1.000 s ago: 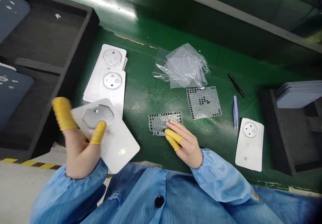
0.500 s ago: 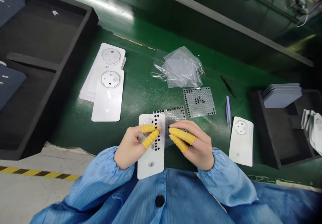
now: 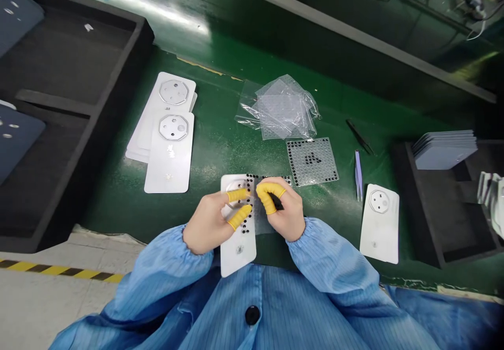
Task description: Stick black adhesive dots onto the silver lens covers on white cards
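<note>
My left hand (image 3: pixel 212 221) wears yellow finger cots on thumb and forefinger. These two lie apart, their tips on a clear sheet with round black dots (image 3: pixel 246 225). The sheet's edge overlaps a white panel (image 3: pixel 238 258) with an octagonal ring, partly covered by the hand. Close on the right, my right hand (image 3: pixel 285 208) has its yellow-capped fingers curled and pressed together at the sheet; what they pinch is hidden. Just beyond is a second clear sheet with black dots (image 3: pixel 313 161).
Stacked white panels (image 3: pixel 169 166) lie left, beside a large black tray (image 3: pixel 134 51). Clear plastic bags (image 3: pixel 285 106) lie ahead. Dark tweezers (image 3: pixel 360 136), purple tweezers (image 3: pixel 358 176) and another white panel (image 3: pixel 380 229) are right, near a black tray (image 3: pixel 425 234) holding grey plates (image 3: pixel 444 150).
My right hand has moved left, closer to my left hand, and its fingers have curled. Earlier a small black dot showed at its fingertips. My left hand's thumb and forefinger have spread slightly.
</note>
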`<state>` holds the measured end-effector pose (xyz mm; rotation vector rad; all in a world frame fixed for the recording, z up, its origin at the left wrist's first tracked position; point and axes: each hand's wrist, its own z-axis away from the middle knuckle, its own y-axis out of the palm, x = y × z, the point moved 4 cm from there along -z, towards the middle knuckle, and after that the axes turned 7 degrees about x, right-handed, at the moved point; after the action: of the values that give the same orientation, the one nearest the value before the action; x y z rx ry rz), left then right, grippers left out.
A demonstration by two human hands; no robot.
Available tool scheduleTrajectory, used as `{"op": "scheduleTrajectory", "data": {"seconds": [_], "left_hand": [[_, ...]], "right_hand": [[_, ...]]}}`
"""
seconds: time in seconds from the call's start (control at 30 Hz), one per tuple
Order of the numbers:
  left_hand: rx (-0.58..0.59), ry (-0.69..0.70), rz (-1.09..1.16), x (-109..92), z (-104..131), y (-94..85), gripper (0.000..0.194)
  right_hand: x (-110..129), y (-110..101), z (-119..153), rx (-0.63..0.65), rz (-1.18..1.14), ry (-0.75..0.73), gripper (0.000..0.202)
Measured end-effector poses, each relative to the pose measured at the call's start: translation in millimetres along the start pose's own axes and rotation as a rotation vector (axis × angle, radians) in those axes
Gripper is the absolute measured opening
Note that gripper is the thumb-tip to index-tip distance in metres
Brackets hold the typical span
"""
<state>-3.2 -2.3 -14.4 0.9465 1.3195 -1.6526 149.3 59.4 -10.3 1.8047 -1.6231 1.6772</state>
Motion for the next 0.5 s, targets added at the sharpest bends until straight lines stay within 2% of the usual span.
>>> {"op": "scheduleTrajectory", "data": {"seconds": [0.07,0.1,0.2,0.27,0.3,0.33,0.4,0.5], "left_hand": [[0.013,-0.082,0.134,8.8,1.6,-14.7,0.043],[-0.021,-0.110,0.201,12.7,4.7,-24.2,0.050],[-0.257,-0.156,0.361,16.6,22.3,-50.7,0.084],[-0.369,-0.183,0.456,10.2,34.5,-55.1,0.103],[-0.383,-0.199,0.491,4.3,38.3,-52.2,0.103],[-0.374,-0.207,0.503,-3.2,40.3,-46.7,0.096],[-0.311,-0.173,0.467,-21.2,39.8,-32.0,0.068],[-0.238,-0.017,0.346,-46.1,35.5,-13.1,0.027]], "right_hand": [[-6.8,-2.2,-0.3,-0.040,0.077,-0.005,0.013],[-8.0,-3.8,-0.7,-0.043,0.115,-0.026,0.013],[-0.5,-12.3,-4.6,-0.052,0.208,-0.089,0.018],[15.3,-20.0,-9.6,-0.091,0.241,-0.123,0.021],[25.9,-23.6,-12.2,-0.122,0.248,-0.145,0.023],[37.0,-26.3,-14.6,-0.151,0.251,-0.167,0.025],[56.4,-27.5,-17.6,-0.166,0.243,-0.200,0.027],[69.7,-22.1,-15.8,-0.089,0.211,-0.218,0.027]]}}
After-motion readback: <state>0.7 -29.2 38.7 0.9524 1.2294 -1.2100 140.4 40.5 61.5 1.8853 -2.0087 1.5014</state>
